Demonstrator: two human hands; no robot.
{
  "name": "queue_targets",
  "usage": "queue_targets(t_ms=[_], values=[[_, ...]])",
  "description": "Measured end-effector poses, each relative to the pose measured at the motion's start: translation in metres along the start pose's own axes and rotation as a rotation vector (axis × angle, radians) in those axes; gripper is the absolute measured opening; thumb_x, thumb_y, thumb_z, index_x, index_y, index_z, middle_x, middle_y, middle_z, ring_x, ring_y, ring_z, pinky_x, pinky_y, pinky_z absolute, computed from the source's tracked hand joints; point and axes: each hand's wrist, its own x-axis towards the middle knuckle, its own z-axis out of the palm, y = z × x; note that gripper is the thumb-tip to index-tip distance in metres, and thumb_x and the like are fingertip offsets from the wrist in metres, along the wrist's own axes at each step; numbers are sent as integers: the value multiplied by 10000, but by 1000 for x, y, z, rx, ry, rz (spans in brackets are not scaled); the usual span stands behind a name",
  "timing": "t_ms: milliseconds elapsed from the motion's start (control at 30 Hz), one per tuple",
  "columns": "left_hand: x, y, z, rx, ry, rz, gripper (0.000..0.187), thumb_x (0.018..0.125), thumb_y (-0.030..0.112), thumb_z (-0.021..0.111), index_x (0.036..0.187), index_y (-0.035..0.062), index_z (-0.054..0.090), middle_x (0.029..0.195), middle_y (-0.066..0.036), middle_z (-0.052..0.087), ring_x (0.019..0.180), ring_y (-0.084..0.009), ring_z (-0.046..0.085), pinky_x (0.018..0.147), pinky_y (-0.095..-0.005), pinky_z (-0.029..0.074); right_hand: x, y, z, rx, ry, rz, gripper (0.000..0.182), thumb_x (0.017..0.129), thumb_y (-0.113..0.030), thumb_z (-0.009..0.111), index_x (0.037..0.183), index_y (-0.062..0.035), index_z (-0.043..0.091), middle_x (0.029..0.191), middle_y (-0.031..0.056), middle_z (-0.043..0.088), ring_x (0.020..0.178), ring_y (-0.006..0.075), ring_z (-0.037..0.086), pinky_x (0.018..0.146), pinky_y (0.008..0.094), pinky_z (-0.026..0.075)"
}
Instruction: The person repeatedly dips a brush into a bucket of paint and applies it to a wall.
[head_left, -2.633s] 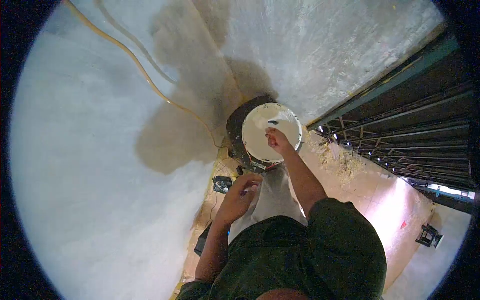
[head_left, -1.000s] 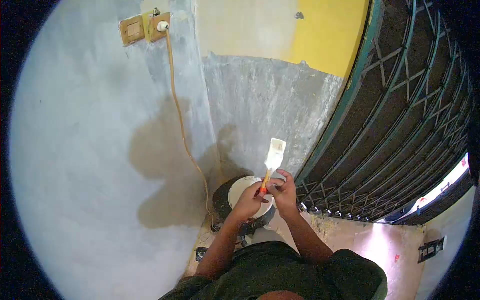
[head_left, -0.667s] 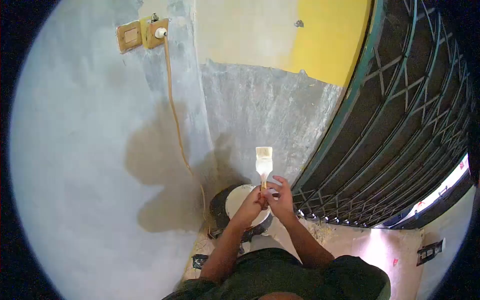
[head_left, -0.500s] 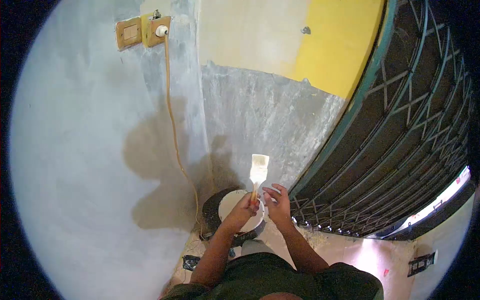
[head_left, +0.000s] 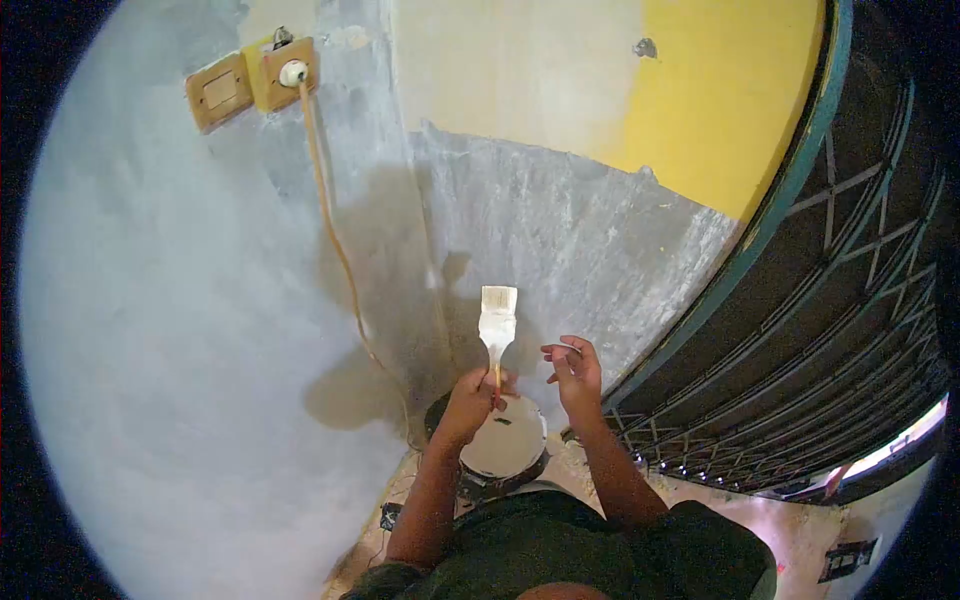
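Observation:
My left hand (head_left: 468, 408) is closed round the handle of a paintbrush (head_left: 497, 325), whose wide head points up, coated in white. Below it stands a round bucket (head_left: 543, 440) of pale paint, with a small dark mark on the paint's surface. To the right of the brush, my right hand (head_left: 577, 380) is raised with its fingers loosely bent and apart. A pale edge shows near those fingertips; I cannot make out whether it is a thing or paint on the skin.
A grey and yellow wall (head_left: 720, 90) rises ahead. On the left wall a plug sits in a socket (head_left: 288, 75) beside a switch (head_left: 220, 93), its cord (head_left: 345, 260) hanging down behind the bucket. A folding metal gate (head_left: 850, 270) borders the right side.
The view has shifted. The brush, still in my left hand, has come slightly left and up in the picture, while my right hand has moved up and farther from it. More of the bucket shows.

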Motion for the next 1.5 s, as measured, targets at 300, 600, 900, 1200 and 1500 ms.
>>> queue_targets(t_ms=[300,600,900,1200,1500], values=[[88,101,70,-114,-304,131,350,1031,352,436,940,48,583,659,28,457,562,-65,399,529,-231,316,30,-12,-42,112,68,15,308,972,-217,592,1198,-55,460,1062,105,673,895,171,629,647,283,501],[140,259,146,-131,-352,383,412,1040,380,395,816,65,538,634,20,424,528,-84,379,503,-247,323,49,-17,-60,188,139,22,300,972,-223,593,1185,-57,463,1055,105,678,873,158,632,640,271,484],[181,155,143,19,-263,208,361,1039,410,405,914,93,523,685,28,461,534,-74,388,486,-232,331,53,-3,-58,220,132,70,312,957,-247,617,1161,-56,477,1029,133,680,848,195,644,617,299,485],[116,144,109,-37,-259,-48,340,1014,366,480,933,50,572,673,37,480,509,-70,396,461,-241,323,38,5,-56,182,83,133,298,972,-250,592,1160,-51,473,1033,138,677,831,200,651,614,299,490],[143,300,117,-44,-470,200,206,978,235,545,1044,48,601,692,86,479,480,1,362,418,-162,266,32,-13,-55,190,49,158,298,967,-235,592,1164,-49,467,1041,145,674,829,197,650,616,305,486]])
